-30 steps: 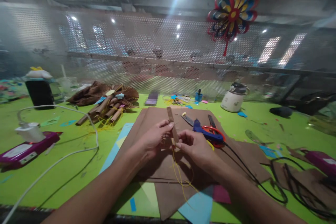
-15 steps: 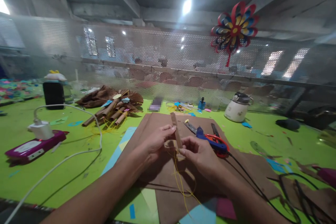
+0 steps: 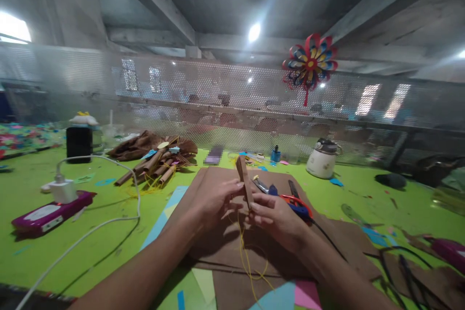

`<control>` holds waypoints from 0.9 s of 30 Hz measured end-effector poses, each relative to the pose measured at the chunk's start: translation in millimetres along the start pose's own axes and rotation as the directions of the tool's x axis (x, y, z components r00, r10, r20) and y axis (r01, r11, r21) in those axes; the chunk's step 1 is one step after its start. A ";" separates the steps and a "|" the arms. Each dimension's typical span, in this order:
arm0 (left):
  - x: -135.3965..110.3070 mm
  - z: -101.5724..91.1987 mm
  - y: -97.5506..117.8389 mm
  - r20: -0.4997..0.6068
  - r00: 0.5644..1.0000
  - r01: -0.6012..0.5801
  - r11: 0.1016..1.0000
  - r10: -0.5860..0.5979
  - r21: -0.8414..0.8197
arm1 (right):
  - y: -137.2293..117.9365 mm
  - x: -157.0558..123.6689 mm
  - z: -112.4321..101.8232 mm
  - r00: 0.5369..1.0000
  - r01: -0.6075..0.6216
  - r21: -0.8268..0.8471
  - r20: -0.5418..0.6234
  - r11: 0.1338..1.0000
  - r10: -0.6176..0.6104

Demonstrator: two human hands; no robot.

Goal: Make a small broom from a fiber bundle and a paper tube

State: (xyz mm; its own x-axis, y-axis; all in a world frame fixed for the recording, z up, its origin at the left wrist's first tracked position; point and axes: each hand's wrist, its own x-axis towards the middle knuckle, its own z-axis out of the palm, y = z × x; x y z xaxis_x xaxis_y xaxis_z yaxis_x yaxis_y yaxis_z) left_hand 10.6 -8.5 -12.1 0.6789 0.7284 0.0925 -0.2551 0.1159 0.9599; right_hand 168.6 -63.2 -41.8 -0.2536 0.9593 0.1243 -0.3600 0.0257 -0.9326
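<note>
My left hand [image 3: 214,199] and my right hand [image 3: 276,218] meet over the brown paper sheets [image 3: 225,247] and together pinch a narrow rolled brown paper stick [image 3: 243,181] that stands nearly upright. Thin yellow strings [image 3: 248,256] hang from the stick's lower end onto the paper. Both hands have their fingers closed on the stick. Just behind my right hand lies a blue and red glue gun [image 3: 295,203] with a black cord.
A bundle of brown paper rolls [image 3: 156,162] lies at back left on the green table [image 3: 90,232]. A magenta power strip [image 3: 51,213] with a white charger and cable sits left. A white pot [image 3: 321,159] stands back right; a paper pinwheel [image 3: 310,64] hangs on the mesh screen.
The view has tilted upward, so everything sits lower in the frame. My hands have drawn closer together and turned the stick more upright and edge-on.
</note>
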 end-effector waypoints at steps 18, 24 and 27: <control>7.7 -9.5 -14.9 -0.013 0.992 -0.125 0.987 0.124 -0.104 | 6.6 1.6 -0.2 0.982 0.095 -0.293 -0.129 0.951 -0.138; 8.0 -7.3 -17.1 -0.022 0.996 -0.083 0.992 0.082 -0.090 | 5.4 6.2 1.3 0.943 0.113 -0.506 -0.216 0.855 -0.253; 8.1 -7.5 -19.2 -0.022 0.998 -0.057 0.994 0.056 -0.094 | 5.7 5.3 0.3 0.948 0.082 -0.504 -0.225 0.860 -0.223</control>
State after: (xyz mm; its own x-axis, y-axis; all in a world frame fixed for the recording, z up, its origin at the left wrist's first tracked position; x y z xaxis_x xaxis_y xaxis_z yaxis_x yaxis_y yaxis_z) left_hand 15.9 0.2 -31.7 0.6487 0.7481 0.1401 -0.3572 0.1366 0.9240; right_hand 164.9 -58.1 -46.3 0.0419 0.9674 0.2496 0.1225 0.2430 -0.9623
